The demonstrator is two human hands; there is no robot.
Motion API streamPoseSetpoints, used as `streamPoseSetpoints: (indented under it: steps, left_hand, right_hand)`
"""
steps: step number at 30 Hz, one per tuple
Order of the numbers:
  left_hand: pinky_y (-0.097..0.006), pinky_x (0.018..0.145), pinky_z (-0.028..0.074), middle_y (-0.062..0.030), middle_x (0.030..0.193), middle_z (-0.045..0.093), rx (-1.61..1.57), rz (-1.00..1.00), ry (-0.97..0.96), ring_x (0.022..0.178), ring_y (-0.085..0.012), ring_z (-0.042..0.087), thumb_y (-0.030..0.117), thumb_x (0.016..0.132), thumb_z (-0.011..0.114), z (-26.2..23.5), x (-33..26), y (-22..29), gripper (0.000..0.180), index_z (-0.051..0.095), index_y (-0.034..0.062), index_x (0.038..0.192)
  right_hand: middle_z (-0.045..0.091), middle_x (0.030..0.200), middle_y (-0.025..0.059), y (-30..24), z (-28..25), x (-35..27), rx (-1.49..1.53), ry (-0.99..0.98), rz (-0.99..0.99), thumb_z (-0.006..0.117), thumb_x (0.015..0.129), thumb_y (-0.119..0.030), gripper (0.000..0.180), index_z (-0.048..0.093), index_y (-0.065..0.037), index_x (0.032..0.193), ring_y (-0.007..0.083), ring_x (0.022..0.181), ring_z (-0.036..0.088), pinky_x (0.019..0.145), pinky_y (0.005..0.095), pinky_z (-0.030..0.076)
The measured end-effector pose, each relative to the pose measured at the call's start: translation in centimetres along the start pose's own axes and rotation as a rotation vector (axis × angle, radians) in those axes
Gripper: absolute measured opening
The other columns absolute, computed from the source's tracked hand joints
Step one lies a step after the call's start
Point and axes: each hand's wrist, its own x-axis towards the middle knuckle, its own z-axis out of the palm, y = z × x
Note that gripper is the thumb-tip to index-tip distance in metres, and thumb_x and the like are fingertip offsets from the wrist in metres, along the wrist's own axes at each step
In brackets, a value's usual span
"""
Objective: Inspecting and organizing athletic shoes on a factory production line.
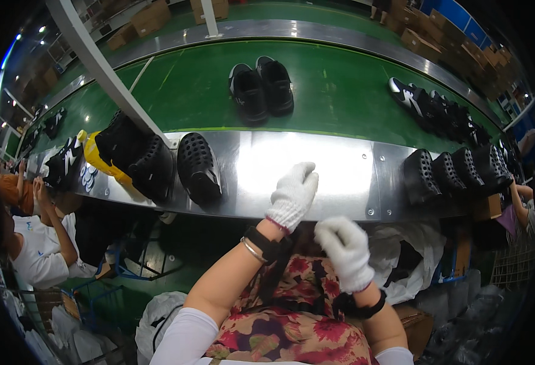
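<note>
My left hand (294, 192), in a white knit glove, is over the shiny metal ledge (340, 182), its fingers stretched forward and holding nothing that shows. Closer to my body, my right hand (344, 250) is gloved too. Its fingers are curled in at the ledge's near edge, and nothing sticks out of them. Left of my left hand stands a black shoe-shaped piece with round holes (199, 169). Beyond the ledge, a pair of black sneakers (260, 91) rests on the green conveyor belt (340, 85).
Several more black holed pieces (422, 176) line the ledge at right. Black shoes (434, 109) sit on the belt there. At left are a yellow bottle (97, 155), dark pieces (149, 164) and a white post (106, 67). A co-worker in a white shirt (42, 249) sits left.
</note>
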Motion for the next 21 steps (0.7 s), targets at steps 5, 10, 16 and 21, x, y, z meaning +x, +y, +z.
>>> streamPoseSetpoints:
  steps: [5,10,16,21]
  left_hand:
    - [-0.029,0.076,0.056,-0.0107,0.103,0.069,-0.534,-0.384,0.001,0.087,-0.0159,0.066,0.019,0.095,0.06,-0.1,0.2,1.6,0.037,0.063,-0.0001,0.127]
    - [-0.03,0.08,0.056,-0.012,0.113,0.067,-0.553,-0.349,0.035,0.091,-0.0166,0.065,0.017,0.095,0.059,-0.7,0.3,1.7,0.04,0.06,-0.0037,0.13]
    - [-0.03,0.077,0.056,-0.0125,0.105,0.069,-0.505,-0.256,0.1,0.084,-0.0159,0.065,0.018,0.095,0.059,-0.4,0.2,1.5,0.039,0.062,-0.0038,0.127]
    - [-0.031,0.076,0.055,-0.0144,0.099,0.071,-0.411,-0.199,0.093,0.079,-0.0162,0.066,0.018,0.094,0.06,0.1,0.0,1.0,0.036,0.064,-0.0036,0.123]
  right_hand:
    - [0.066,0.106,0.018,0.6,4.5,-2.5,-0.093,-0.012,-0.258,0.081,0.079,-0.016,0.035,0.067,-0.001,0.108,0.0335,0.094,0.066,0.08,0.0408,0.054]
    - [0.062,0.106,0.0184,-0.1,5.4,-1.6,-0.309,-0.018,-0.442,0.086,0.07,-0.019,0.047,0.062,-0.002,0.108,0.0365,0.094,0.061,0.081,0.0449,0.051]
    - [0.061,0.1,0.0159,-0.1,6.3,-1.8,-0.341,-0.043,-0.395,0.089,0.066,-0.023,0.053,0.058,-0.004,0.105,0.0366,0.093,0.058,0.079,0.046,0.049]
    - [0.06,0.095,0.0146,-0.2,6.1,-1.7,-0.237,-0.094,-0.384,0.09,0.065,-0.023,0.045,0.057,-0.006,0.09,0.0338,0.088,0.057,0.076,0.0435,0.047]
